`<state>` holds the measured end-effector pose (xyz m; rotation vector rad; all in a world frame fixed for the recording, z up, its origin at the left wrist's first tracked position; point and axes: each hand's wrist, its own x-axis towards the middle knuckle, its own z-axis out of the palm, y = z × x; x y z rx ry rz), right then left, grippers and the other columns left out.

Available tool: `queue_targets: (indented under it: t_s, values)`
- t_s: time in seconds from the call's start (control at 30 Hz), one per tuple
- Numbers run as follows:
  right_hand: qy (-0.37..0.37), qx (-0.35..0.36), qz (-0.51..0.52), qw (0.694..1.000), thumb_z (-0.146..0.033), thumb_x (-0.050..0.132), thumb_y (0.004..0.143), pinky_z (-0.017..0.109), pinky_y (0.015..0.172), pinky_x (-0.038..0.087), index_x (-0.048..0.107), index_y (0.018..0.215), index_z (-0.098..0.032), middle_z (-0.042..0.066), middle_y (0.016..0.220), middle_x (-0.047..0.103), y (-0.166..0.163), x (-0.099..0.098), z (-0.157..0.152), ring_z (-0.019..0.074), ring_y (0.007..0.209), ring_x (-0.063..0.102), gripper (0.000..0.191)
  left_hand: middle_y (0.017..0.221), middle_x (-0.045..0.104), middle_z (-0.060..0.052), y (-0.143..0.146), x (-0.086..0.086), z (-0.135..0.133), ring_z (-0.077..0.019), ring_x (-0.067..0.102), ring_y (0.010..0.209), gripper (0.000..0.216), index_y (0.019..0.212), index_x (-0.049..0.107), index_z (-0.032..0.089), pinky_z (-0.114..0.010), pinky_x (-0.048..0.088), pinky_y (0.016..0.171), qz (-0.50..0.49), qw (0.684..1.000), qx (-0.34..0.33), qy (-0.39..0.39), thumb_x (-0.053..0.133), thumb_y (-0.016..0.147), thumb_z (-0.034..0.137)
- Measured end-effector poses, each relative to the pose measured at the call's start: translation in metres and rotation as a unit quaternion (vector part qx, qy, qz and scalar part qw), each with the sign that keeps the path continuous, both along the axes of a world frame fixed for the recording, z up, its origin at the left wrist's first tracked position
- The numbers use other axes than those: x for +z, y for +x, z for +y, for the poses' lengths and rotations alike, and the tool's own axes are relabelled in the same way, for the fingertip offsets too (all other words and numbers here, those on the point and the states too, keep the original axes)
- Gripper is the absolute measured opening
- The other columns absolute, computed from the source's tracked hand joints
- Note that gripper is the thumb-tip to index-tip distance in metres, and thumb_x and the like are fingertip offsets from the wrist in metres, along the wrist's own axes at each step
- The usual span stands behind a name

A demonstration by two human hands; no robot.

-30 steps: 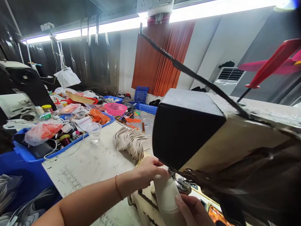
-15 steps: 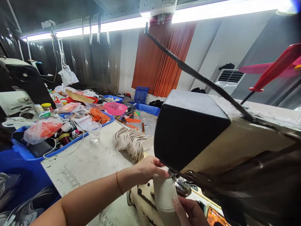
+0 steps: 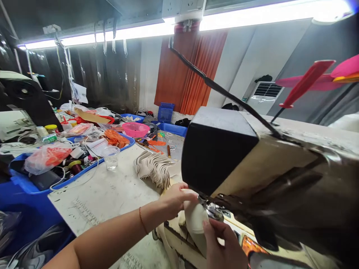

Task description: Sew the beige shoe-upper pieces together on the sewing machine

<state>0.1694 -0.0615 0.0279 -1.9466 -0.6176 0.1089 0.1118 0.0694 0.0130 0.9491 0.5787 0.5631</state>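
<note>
A cream-coloured curved piece of material (image 3: 195,220) lies under the head of a sewing machine (image 3: 224,157). My left hand (image 3: 175,200) pinches the piece's far upper edge beside the needle area. My right hand (image 3: 221,246) grips its near lower edge with thumb and fingers closed. A fanned stack of similar beige cut pieces (image 3: 154,168) rests on the worktable just beyond my left hand.
The white worktable (image 3: 106,194) bears a clear plastic cup (image 3: 111,157). A blue tray (image 3: 30,183) of thread spools, bags and clutter sits at left, and a pink bowl (image 3: 136,129) farther back. Another black machine (image 3: 25,97) stands far left. A red thread stand (image 3: 305,80) rises at right.
The piece has slid upward under the machine head. My right hand rose with it and more of it shows. My left hand shifted slightly along the far edge.
</note>
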Motion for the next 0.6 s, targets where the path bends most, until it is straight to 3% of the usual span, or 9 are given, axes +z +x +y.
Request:
queue_targets:
  t_s: [0.1,0.23,0.33,0.6]
  values:
    - [0.018,0.026,0.003,1.000,-0.050,0.056,0.074,0.032,0.071,0.042,0.063,0.074,-0.023,0.003,0.072,0.063,0.000,-0.005,-0.001,0.0209,0.071,0.057,0.028,0.088,0.067,-0.006,-0.015,0.002,-0.030,-0.0175,0.062,0.077,0.054,0.100,0.054,0.015,-0.026,0.046,0.066,-0.017,0.999,0.028,-0.008,0.080,0.055,0.031]
    - [0.007,0.052,0.047,0.998,-0.054,0.059,0.073,0.031,0.068,0.044,0.065,0.084,-0.021,0.003,0.076,0.068,0.003,-0.009,-0.007,0.0203,0.069,0.059,0.035,0.085,0.068,-0.008,-0.028,0.002,-0.056,-0.0185,0.063,0.075,0.066,0.102,0.050,0.014,-0.027,0.045,0.068,-0.024,0.999,0.034,0.000,0.086,0.050,0.032]
    - [-0.002,0.079,0.083,0.993,-0.057,0.062,0.070,0.031,0.066,0.046,0.067,0.092,-0.021,0.004,0.084,0.071,0.009,-0.011,-0.016,0.0213,0.071,0.061,0.042,0.086,0.068,-0.009,-0.030,0.001,-0.057,-0.0201,0.063,0.074,0.069,0.103,0.050,0.014,-0.029,0.045,0.068,-0.023,1.000,0.012,-0.006,0.087,0.048,0.034]
    - [-0.006,0.109,0.150,0.983,-0.056,0.066,0.064,0.030,0.066,0.048,0.071,0.080,-0.020,0.004,0.079,0.072,0.019,-0.029,-0.040,0.0230,0.074,0.063,0.039,0.083,0.067,-0.007,-0.028,-0.006,-0.055,-0.0155,0.060,0.070,0.067,0.103,0.049,0.013,-0.025,0.041,0.062,-0.020,0.999,0.007,-0.033,0.084,0.049,0.029]
